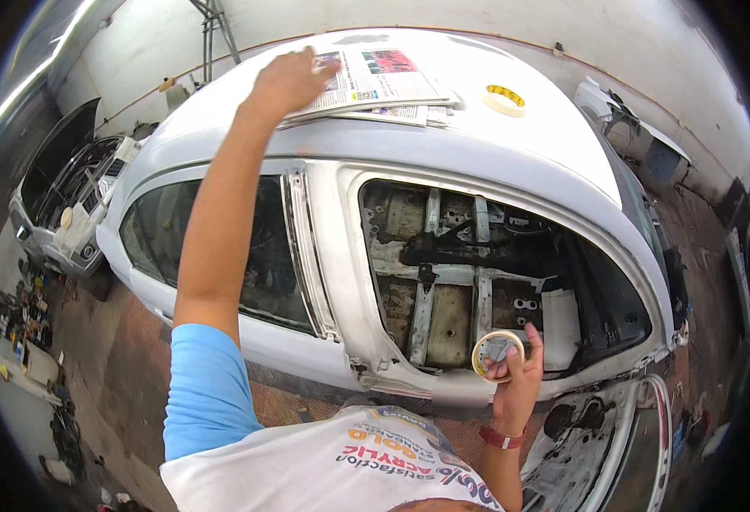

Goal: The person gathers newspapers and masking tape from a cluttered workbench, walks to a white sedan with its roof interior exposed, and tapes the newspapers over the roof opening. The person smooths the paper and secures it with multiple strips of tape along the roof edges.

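A stack of newspapers (392,81) lies on the white roof of a car (545,141). My left hand (294,81) reaches over the roof onto the left end of the stack, its fingers apart on the top sheet. Low in front of the front door opening, my right hand (518,375) holds a roll of masking tape (476,357), with fingers hooked through its ring. A second tape roll (504,104) rests on the roof, right of the newspapers.
Through the front door opening, the stripped car floor (452,328) shows bare metal. A detached door panel (575,452) leans at the lower right. Another car with its hood up (67,188) stands at the left. Loose parts (20,316) crowd the left wall; a white body panel (631,128) stands far right.
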A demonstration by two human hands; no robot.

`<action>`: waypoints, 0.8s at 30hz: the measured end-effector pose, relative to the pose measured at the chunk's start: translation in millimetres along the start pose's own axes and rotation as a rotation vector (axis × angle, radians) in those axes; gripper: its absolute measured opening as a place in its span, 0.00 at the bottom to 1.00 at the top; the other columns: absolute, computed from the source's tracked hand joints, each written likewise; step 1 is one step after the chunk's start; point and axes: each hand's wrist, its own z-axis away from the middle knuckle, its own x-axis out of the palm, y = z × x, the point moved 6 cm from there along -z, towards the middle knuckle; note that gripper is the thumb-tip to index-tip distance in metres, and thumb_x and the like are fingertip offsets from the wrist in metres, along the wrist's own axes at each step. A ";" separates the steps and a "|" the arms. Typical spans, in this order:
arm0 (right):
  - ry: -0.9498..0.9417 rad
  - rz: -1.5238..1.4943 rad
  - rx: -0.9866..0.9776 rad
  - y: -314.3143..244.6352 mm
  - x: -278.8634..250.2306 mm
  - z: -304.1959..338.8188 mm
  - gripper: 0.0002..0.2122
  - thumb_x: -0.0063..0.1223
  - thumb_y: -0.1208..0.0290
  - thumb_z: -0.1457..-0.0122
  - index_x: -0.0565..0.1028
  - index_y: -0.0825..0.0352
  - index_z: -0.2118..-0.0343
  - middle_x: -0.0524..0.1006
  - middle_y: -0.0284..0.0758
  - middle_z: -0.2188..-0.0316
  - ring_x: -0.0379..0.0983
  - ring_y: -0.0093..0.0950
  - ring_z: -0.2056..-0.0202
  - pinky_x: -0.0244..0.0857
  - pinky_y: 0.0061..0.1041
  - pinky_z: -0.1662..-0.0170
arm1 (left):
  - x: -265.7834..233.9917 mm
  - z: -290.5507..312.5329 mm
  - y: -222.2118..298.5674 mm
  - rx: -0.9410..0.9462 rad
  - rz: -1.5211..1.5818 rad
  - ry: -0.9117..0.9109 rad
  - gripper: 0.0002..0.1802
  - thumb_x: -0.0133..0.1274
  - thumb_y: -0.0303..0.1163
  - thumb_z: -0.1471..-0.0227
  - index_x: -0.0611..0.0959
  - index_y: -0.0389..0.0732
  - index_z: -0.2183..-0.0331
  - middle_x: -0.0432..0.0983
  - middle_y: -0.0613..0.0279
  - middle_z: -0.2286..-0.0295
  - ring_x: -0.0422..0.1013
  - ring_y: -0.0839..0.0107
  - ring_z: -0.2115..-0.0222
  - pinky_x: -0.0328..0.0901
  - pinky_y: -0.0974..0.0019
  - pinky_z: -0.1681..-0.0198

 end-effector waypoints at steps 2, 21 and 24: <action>0.069 0.071 0.029 28.9 -13.0 11.4 0.31 0.62 0.74 0.28 0.60 0.69 0.27 0.78 0.32 0.72 0.76 0.23 0.76 0.81 0.32 0.62 | 15.4 -20.4 -35.2 -0.187 -0.047 -0.164 0.48 0.57 0.69 0.36 0.82 0.32 0.38 0.84 0.38 0.45 0.79 0.45 0.42 0.71 0.49 0.37; 0.334 0.090 0.055 112.6 19.1 117.9 0.25 0.59 0.71 0.25 0.66 0.71 0.30 0.78 0.31 0.70 0.75 0.21 0.72 0.75 0.24 0.62 | 76.8 -92.6 -80.6 -0.315 0.440 -0.315 0.62 0.81 0.36 0.56 0.65 0.27 0.28 0.82 0.41 0.46 0.83 0.60 0.55 0.78 0.61 0.58; 0.294 0.108 0.046 112.9 30.5 120.2 0.23 0.59 0.68 0.24 0.69 0.70 0.32 0.77 0.30 0.71 0.75 0.22 0.72 0.76 0.26 0.63 | 82.7 -96.0 -86.1 -0.301 1.010 -0.214 0.56 0.71 0.21 0.51 0.63 0.32 0.25 0.83 0.51 0.57 0.77 0.75 0.66 0.70 0.70 0.68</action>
